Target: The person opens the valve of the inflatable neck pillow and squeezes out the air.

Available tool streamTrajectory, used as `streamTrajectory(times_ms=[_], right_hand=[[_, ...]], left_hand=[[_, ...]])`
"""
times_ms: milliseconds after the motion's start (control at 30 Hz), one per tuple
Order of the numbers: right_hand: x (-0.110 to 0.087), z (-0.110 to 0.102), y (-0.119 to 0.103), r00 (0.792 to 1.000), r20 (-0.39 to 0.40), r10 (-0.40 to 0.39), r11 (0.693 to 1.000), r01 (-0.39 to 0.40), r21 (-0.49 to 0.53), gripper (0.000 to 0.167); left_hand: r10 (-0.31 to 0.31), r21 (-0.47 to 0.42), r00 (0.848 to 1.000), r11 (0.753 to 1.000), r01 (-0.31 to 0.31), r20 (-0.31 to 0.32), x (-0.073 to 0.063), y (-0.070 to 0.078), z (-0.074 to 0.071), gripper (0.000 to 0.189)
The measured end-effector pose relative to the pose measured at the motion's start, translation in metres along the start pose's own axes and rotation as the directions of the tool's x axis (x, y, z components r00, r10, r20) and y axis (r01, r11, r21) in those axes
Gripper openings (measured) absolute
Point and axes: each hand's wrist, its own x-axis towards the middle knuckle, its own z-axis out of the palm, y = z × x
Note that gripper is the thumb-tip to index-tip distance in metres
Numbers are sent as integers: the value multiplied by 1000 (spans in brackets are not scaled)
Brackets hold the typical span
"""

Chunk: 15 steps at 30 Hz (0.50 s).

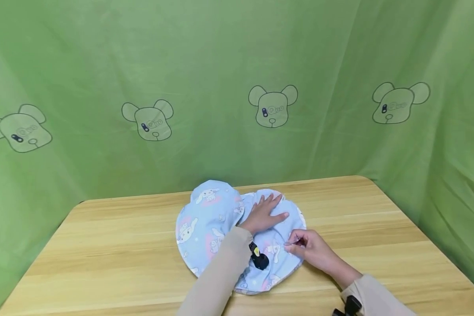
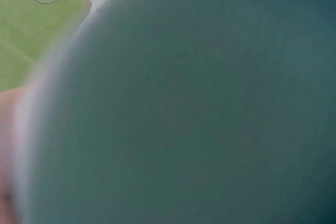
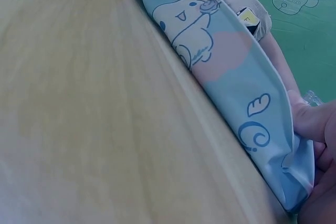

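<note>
A puffy, light blue cartoon-print inflatable (image 1: pixel 209 215) with rounded lobes lies on the table. Its left side bulges, while the right side looks flatter and wrinkled. My left hand (image 1: pixel 262 215) rests on the right part with fingers spread, the forearm crossing over the inflatable. At the right edge my right hand (image 1: pixel 310 248) pinches a small clear valve-like piece (image 1: pixel 289 244) between thumb and finger. In the right wrist view this clear piece (image 3: pixel 313 98) sticks up behind the thumb, beside the printed edge. A blurred surface close to the lens fills most of the left wrist view.
The wood-grain table (image 1: pixel 114 245) has rounded far corners. Behind it and along its sides hangs a green curtain (image 1: pixel 213 145) with bear-head outlines. Black camera mounts sit on the left wrist (image 1: pixel 259 259) and the right wrist (image 1: pixel 351 305).
</note>
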Motion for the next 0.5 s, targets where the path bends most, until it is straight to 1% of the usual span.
streamTrajectory(times_ms=[167,333,500], right_hand=[[0,0,0,1000,1,-8,1000,8,-9,12],[0,0,0,1000,-1,-13,1000,13,-17,13],[0,0,1,1000,-6,6,1000,-6,-28,15]], left_hand=[[-6,33,999,999,5,39,-3,0,-2,67],[-10,56,998,998,6,58,-5,-1,-3,68],[-8,76,997,997,3,71,-5,-2,-2,67]])
